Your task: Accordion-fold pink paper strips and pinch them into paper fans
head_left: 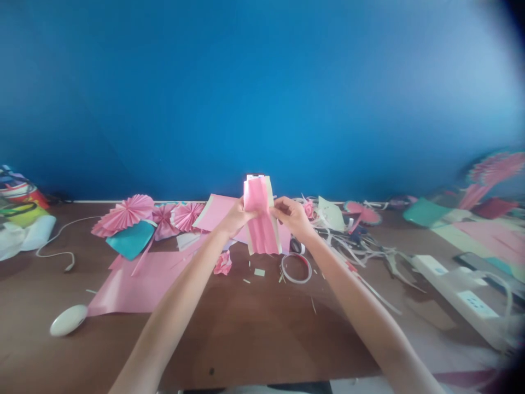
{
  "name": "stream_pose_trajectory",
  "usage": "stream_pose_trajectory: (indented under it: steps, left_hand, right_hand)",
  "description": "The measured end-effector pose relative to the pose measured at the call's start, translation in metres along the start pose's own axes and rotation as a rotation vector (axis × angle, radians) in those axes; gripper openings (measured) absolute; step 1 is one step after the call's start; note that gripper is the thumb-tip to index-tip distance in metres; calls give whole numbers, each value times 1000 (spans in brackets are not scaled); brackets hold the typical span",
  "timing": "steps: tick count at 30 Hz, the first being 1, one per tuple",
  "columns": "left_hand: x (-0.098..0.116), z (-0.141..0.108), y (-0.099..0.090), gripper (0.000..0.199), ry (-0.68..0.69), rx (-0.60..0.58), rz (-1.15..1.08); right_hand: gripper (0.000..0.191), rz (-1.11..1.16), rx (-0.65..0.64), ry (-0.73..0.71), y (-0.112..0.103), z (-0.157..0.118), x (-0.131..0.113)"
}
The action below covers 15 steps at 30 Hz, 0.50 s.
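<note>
A strip of pink paper (263, 235) with lengthwise creases and pale edges is held upright above the table. My left hand (238, 216) grips its left side, thumb across the front. At its right edge, the fingers of my right hand (292, 214) are pinched on the paper. A phone-like object (255, 177) shows just above the strip, mostly hidden behind it. Pleated pink paper fans (187, 215) lie to the left, near a teal paper piece (130, 241). Below the strip is a crumpled pink paper piece (222, 264).
A large pink sheet (139, 284) and a white mouse (68, 320) lie at left. A tape roll (296, 268) sits right of centre among paper scraps. Tangled white strips (361, 251) and a white power strip (455, 293) are at right. A blue wall (262, 98) stands behind.
</note>
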<state>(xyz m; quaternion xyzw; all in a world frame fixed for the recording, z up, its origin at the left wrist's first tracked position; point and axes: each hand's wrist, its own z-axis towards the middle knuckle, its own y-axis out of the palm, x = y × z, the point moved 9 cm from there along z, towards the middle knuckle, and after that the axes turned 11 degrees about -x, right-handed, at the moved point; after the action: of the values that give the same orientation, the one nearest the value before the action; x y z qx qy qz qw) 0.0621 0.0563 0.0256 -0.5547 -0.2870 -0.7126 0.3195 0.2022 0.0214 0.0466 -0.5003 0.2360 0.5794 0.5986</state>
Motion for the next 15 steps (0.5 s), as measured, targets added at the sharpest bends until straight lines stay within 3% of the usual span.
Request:
stream_pose_trajectory:
  steps: [6,12,15]
  left_hand:
    - [0,2,1,67,-3,-32,64]
    - [-14,-1,-8,51,-81,114,62]
    - [-16,0,-8,42,-74,152,67]
  right_hand:
    - [28,-78,-116,-35,10,0,-9]
    - [35,-45,7,27,1,2,4]
    - [36,-63,-33,43,6,3,7]
